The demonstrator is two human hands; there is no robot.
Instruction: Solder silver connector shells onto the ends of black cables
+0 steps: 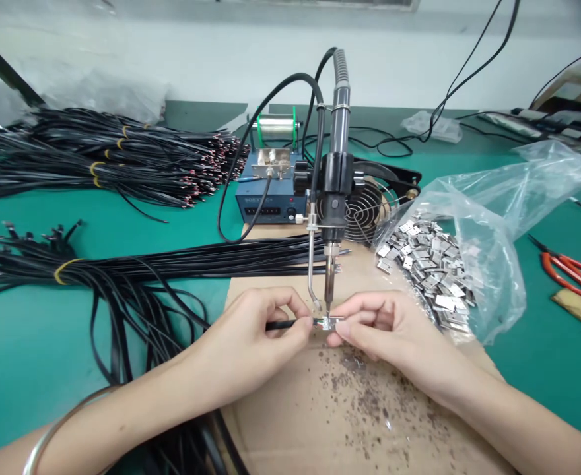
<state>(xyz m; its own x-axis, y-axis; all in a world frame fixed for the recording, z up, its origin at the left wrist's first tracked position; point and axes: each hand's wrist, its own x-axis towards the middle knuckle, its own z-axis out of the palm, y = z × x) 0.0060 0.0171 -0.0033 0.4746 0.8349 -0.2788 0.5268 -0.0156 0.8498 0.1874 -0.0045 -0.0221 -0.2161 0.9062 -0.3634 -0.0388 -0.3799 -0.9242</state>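
My left hand (pixel 271 330) pinches a black cable (pixel 278 325) near its end, where short thin wires show. The fingers of my right hand (pixel 374 323) close on a small silver metal connector (pixel 326 323). The wire ends meet the connector between my two hands. Right above it, the tip of an upright soldering iron (pixel 329 277) reaches down to the connector; whether it touches is hard to tell. A thin metal tube (pixel 311 264) beside the iron ends close to its tip.
Bundled black cables (pixel 122 158) lie at the left, more beneath my left forearm. Behind stand a blue soldering station (pixel 271 198), a solder spool (pixel 276 125) and a fan (pixel 364 211). A plastic bag (pixel 493 244) of silver connectors (pixel 439 264) and orange-handled pliers (pixel 568 267) lie right. Stained cardboard (pixel 280 422) lies below.
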